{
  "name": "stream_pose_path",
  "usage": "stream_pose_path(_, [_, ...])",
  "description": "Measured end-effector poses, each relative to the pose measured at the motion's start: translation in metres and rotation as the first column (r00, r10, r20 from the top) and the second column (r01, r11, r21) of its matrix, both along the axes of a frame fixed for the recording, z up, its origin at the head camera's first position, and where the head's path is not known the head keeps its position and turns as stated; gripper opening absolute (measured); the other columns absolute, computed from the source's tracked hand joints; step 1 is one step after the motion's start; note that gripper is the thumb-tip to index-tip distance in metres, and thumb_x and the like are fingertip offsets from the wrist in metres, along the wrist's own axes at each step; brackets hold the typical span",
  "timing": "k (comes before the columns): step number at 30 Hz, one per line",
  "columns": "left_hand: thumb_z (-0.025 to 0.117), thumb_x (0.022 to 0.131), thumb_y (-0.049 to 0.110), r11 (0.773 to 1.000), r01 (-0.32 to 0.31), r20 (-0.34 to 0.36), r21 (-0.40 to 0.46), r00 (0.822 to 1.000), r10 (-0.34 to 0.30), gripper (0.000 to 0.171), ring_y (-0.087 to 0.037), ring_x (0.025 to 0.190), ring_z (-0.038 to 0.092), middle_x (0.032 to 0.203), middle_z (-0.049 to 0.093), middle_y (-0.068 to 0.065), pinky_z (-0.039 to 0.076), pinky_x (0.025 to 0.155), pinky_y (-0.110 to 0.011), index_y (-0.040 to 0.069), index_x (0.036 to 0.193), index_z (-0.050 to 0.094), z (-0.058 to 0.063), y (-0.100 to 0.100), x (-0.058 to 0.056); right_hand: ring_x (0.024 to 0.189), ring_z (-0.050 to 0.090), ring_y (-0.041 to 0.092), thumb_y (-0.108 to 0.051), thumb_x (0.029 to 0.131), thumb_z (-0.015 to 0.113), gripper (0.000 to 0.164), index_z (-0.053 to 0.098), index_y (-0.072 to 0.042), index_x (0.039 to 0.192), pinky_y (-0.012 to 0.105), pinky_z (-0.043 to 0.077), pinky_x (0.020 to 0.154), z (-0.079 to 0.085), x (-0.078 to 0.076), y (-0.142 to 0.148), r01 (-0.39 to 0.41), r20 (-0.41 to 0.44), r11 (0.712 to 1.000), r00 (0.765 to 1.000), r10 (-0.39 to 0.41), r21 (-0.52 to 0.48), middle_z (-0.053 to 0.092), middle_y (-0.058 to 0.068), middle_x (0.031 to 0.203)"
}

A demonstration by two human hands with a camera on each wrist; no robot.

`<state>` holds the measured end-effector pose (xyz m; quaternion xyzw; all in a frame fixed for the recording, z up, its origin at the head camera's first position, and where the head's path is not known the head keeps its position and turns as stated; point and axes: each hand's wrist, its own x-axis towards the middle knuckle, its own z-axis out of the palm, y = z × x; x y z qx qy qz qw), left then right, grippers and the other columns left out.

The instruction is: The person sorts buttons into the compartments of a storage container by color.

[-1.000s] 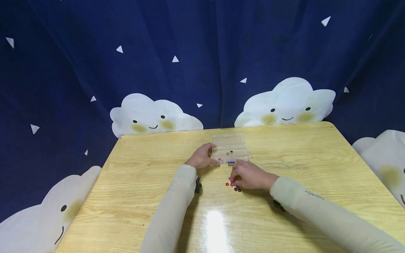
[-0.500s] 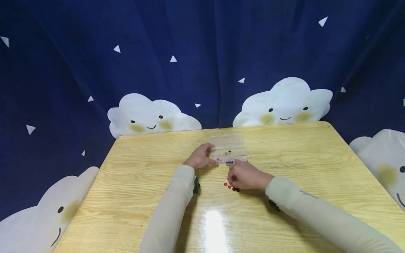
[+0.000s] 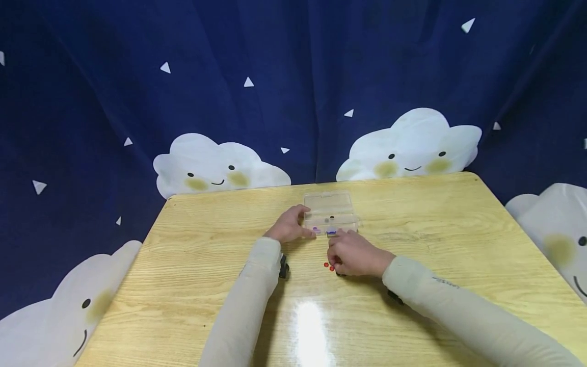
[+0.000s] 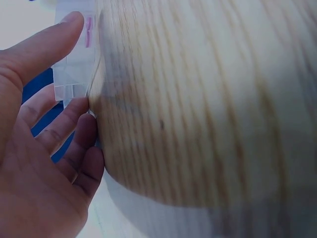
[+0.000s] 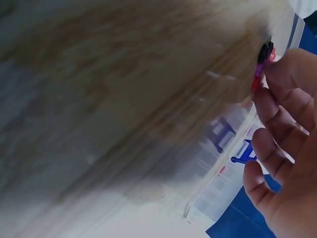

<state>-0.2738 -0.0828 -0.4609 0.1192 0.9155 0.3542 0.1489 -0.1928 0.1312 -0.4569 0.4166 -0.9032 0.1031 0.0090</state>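
Note:
An open clear plastic box point(image 3: 326, 203), its lid tipped back, stands toward the far side of the wooden table. My left hand point(image 3: 292, 225) grips the box's left end, thumb at the front and fingers behind. Inside lie small dark pieces point(image 3: 332, 217) and a purple piece point(image 3: 315, 230); a blue clip-like part point(image 5: 244, 151) shows at its front. In front of the box, my right hand point(image 3: 356, 253) has its thumb and forefinger down at small round pieces: red point(image 3: 326, 264), black point(image 5: 265, 51) and purple point(image 5: 260, 70). Whether it pinches one is unclear.
The wooden table point(image 3: 220, 244) runs to a dark blue curtain point(image 3: 257, 112) printed with white clouds. A bright light reflection point(image 3: 310, 326) lies on the near tabletop. Black straps with wrist cameras sit on both sleeves.
My right hand has shifted slightly, and its fingers now cover the purple pieces and most of the black ones. The left hand stays on the box. The head view has drifted a little.

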Motion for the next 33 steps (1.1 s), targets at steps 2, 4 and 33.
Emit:
stream_pose_path(2, [0.086, 0.077, 0.026, 1.000, -0.002, 0.000, 0.001, 1.000, 0.002, 0.077, -0.027, 0.126, 0.053, 0.138, 0.055, -0.011, 0.043, 0.110, -0.042, 0.015, 0.143, 0.049, -0.0006, 0.0001, -0.0001, 0.075, 0.043, 0.009, -0.015, 0.072, 0.074, 0.020, 0.061, -0.028, 0.065, 0.026, 0.030, 0.066, -0.0010, 0.0007, 0.0001, -0.012, -0.032, 1.000, 0.999, 0.013, 0.008, 0.053, -0.013, 0.073])
stream_pose_path(4, [0.086, 0.077, 0.026, 1.000, -0.002, 0.001, -0.002, 1.000, 0.002, 0.077, -0.027, 0.126, 0.052, 0.138, 0.055, -0.011, 0.042, 0.111, -0.042, 0.015, 0.143, 0.049, -0.0008, 0.0001, 0.0003, 0.075, 0.044, 0.008, -0.016, 0.072, 0.074, 0.019, 0.061, -0.028, 0.065, 0.026, 0.030, 0.066, -0.0021, 0.0014, 0.0000, -0.019, -0.057, 1.000, 0.998, 0.020, 0.019, 0.053, -0.013, 0.073])
stream_pose_path(33, [0.086, 0.077, 0.021, 0.999, -0.021, 0.008, 0.032, 1.000, 0.021, 0.077, -0.028, 0.132, 0.050, 0.141, 0.055, -0.011, 0.040, 0.114, -0.042, 0.015, 0.144, 0.049, -0.0021, 0.0009, 0.0015, 0.067, 0.047, 0.009, -0.012, 0.074, 0.074, 0.016, 0.069, -0.024, 0.065, 0.025, 0.038, 0.060, -0.0018, -0.0055, 0.0014, 0.004, -0.093, 0.999, 0.996, -0.009, -0.048, 0.058, -0.011, 0.068])
